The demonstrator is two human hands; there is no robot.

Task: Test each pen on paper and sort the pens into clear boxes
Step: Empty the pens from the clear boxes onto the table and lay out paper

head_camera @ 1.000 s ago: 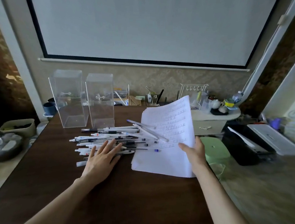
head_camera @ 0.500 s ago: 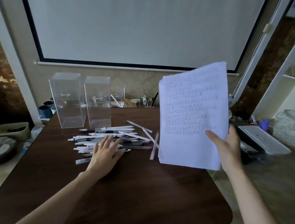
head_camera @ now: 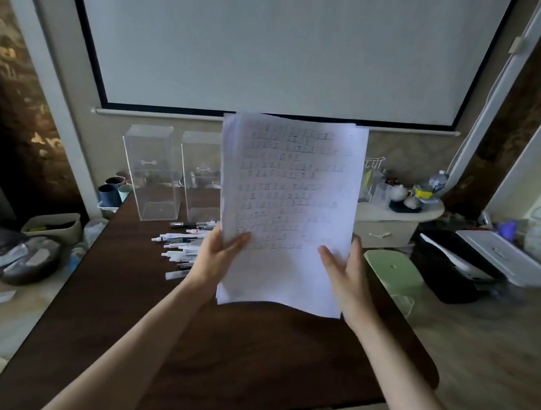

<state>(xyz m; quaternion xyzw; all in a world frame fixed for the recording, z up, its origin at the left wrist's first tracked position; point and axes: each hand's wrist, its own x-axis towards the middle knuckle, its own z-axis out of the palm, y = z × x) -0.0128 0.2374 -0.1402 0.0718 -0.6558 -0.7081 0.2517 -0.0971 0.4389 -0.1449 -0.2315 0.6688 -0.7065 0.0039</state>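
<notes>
I hold a stack of white paper (head_camera: pixel 290 206) upright in front of me, covered with rows of pen marks. My left hand (head_camera: pixel 215 254) grips its lower left edge and my right hand (head_camera: pixel 343 270) grips its lower right edge. Behind the sheets, a heap of mostly white pens (head_camera: pixel 181 246) lies on the dark brown table (head_camera: pixel 187 344); the paper hides part of it. Two tall clear boxes stand at the table's far side, the left box (head_camera: pixel 152 173) fully visible, the right box (head_camera: pixel 200 176) partly covered by the paper.
Blue and green cups (head_camera: pixel 113 192) sit beyond the table's far left corner. A green stool (head_camera: pixel 393 272) stands right of the table, with a black printer (head_camera: pixel 451 271) and white lidded box (head_camera: pixel 504 259) on the floor. A low white cabinet (head_camera: pixel 391 220) holds clutter.
My left hand left the pens and took the paper's lower left edge. The stack moved from my right side to the centre, held upright with both hands.
</notes>
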